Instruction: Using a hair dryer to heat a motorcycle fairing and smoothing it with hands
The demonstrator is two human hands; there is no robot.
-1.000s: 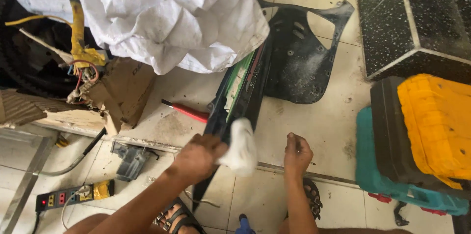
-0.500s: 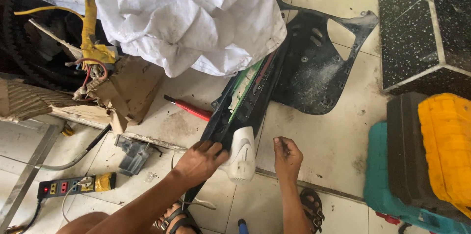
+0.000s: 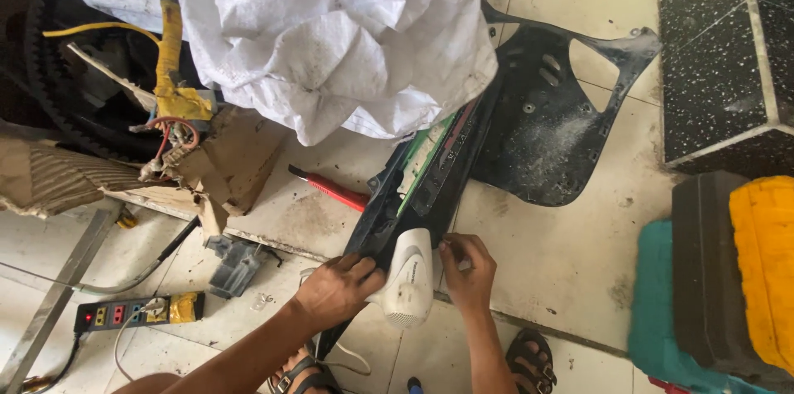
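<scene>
Head view, looking down past your forearms: your left hand (image 3: 343, 282) is wrapped around the grip of a white hair dryer (image 3: 408, 276), fingers closed on it, with the nozzle end turned up toward the long black panel (image 3: 426, 183). Take that panel as your landmark. It lies slantwise on the tiled floor (image 3: 571, 253), and the dryer rests right at its lower end, touching it.

Your right hand (image 3: 466, 268) sits just right of the dryer, thumb and fingertips pinched together at the panel's lower edge; whether they hold some small part there, you cannot tell from here.

The dryer looks like a light, hard plastic shell, smooth and a bit slippery, so the grip where you hold it is the sound place. The panel looks thin and stiff, likely to flex or crack if levered by one end; take it along its long edges.

Left of the panel lie a red-handled tool (image 3: 335, 187), a power strip (image 3: 136, 311) and torn cardboard (image 3: 223, 162). Above it slumps a white woven sack (image 3: 331, 38). To its right, touching it, lies a black scooter cover (image 3: 554, 121), with a teal and yellow case (image 3: 719, 278) well beyond.
</scene>
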